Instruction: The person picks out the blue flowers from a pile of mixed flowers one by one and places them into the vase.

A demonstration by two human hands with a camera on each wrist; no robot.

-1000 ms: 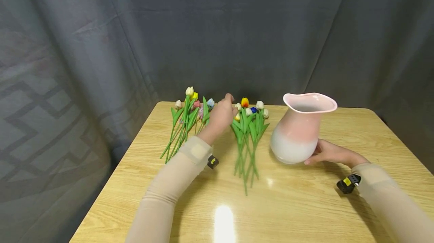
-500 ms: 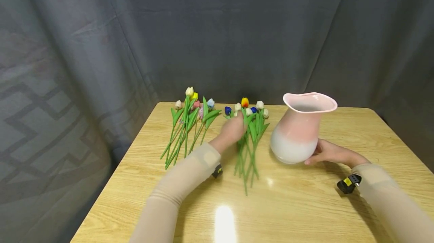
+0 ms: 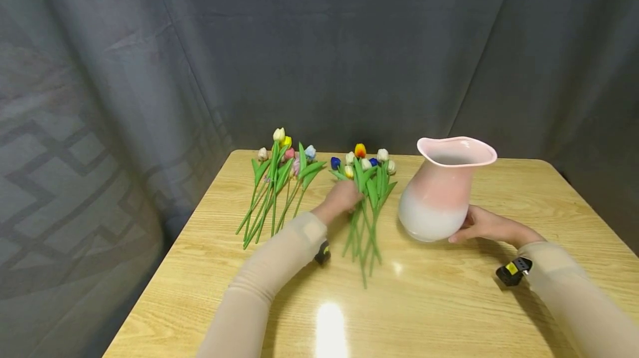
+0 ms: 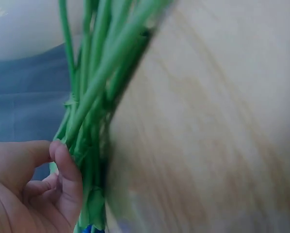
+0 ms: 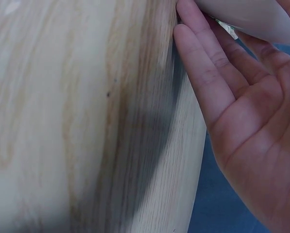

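Observation:
A loose bunch of artificial tulips (image 3: 371, 180) lies mid-table, with white, blue and orange-yellow blooms pointing to the back. My left hand (image 3: 341, 196) is at its left side, where thumb and index finger pinch a green stem (image 4: 94, 92) just below the leaves. The left wrist view has several stems pressed close together beside those fingertips. To the right stands a pink-and-white vase (image 3: 436, 197) with a wavy rim. My right hand (image 3: 486, 223) holds its lower right side, thumb in front and fingers behind; the right wrist view has these fingers (image 5: 203, 73) against its base.
Another spread of tulips (image 3: 274, 191) lies to the left, with cream, yellow, pink and pale blue blooms. A dark grey curtain (image 3: 339, 58) hangs behind the wooden table (image 3: 399, 308). Each wrist wears a small black camera (image 3: 514, 271).
My left hand has come from the back, between the two bunches, down to the stems of the middle bunch. A blue tulip now lies at that bunch's left. Right hand and vase stay put.

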